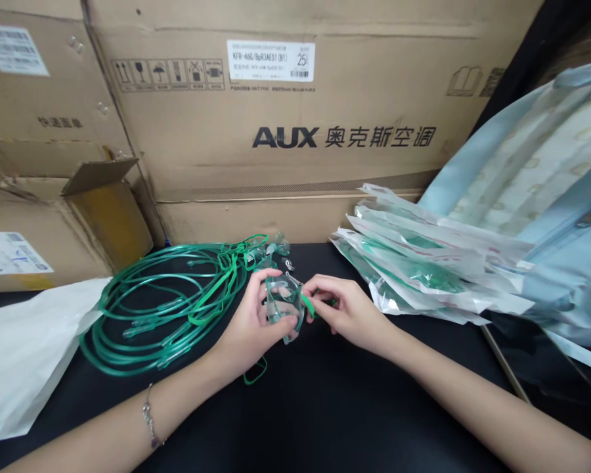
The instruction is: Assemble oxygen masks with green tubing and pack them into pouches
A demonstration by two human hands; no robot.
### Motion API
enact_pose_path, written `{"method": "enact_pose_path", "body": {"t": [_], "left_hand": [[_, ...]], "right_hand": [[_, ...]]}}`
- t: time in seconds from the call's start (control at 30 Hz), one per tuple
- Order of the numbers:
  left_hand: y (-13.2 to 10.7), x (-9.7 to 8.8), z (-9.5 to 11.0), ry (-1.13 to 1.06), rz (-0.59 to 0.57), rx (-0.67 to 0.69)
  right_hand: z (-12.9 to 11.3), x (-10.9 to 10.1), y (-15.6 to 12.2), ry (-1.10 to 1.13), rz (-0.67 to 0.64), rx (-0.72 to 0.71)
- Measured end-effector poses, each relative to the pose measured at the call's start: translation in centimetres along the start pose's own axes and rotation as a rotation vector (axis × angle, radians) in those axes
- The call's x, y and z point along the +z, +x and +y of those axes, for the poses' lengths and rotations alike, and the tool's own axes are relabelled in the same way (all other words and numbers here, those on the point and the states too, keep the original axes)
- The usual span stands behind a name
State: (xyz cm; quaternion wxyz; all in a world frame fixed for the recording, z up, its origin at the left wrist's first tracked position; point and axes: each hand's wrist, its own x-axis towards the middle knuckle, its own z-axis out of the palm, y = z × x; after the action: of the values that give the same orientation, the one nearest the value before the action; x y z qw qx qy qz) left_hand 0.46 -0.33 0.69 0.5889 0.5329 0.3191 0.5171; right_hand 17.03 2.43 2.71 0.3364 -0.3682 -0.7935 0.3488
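Head view, read from my remote station. My left grip (253, 312) is closed round a clear, cup-shaped plastic mask (284, 299), thumb on its near side; the mask is held above the surface at mid-view. My right grip (342, 302) pinches a flat, bright green strap (307, 305) at the mask's right edge.

Writing: the large brown cardboard carton (285, 171) behind bears "AUX 奥克斯空调" in black. Its white rectangular label (270, 60) reads "KFR-46G/BpR3AES1 (B1)" and "25"; the finer print I cannot make out. A row of black handling pictograms (167, 75) sits left of that label. The brown cardboard box at far left (34, 85) is printed "快递面单"; the small text on its white sticker (14, 49) is illegible to me.

Surface: matte black (349, 420). Coiled translucent green plastic tubing (106, 302) lies left of the hands, a white sheet-like wrapper (34, 355) beside it. To the right, stacked clear-and-white packets (423, 256) with green contents rest near a pale blue fabric item (571, 263). Cardboard fills the background.
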Motion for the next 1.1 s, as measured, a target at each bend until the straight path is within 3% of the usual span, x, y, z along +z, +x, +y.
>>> {"method": "enact_pose_path", "body": {"t": [0.17, 0.33, 0.7, 0.8, 0.9, 1.1], "left_hand": [[0.1, -0.1, 0.1, 0.051, -0.006, 0.098], [-0.1, -0.3, -0.1, 0.144, -0.032, 0.169], [0.0, -0.4, 0.1, 0.153, 0.043, 0.197], [0.0, -0.4, 0.3, 0.167, 0.07, 0.177], [0.1, -0.5, 0.2, 0.152, 0.031, 0.157], [0.5, -0.5, -0.6, 0.164, -0.061, 0.178]], "right_hand": [[-0.1, -0.4, 0.1, -0.074, 0.015, -0.037], [0.3, -0.8, 0.4, -0.181, 0.046, 0.028], [0.3, -1.3, 0.6, -0.314, 0.085, -0.007], [-0.1, -1.7, 0.6, -0.215, 0.046, -0.04], [-0.5, -1.7, 0.7, 0.02, 0.057, -0.023], [-0.7, -0.8, 0.7, 0.297, -0.07, 0.186]]}}
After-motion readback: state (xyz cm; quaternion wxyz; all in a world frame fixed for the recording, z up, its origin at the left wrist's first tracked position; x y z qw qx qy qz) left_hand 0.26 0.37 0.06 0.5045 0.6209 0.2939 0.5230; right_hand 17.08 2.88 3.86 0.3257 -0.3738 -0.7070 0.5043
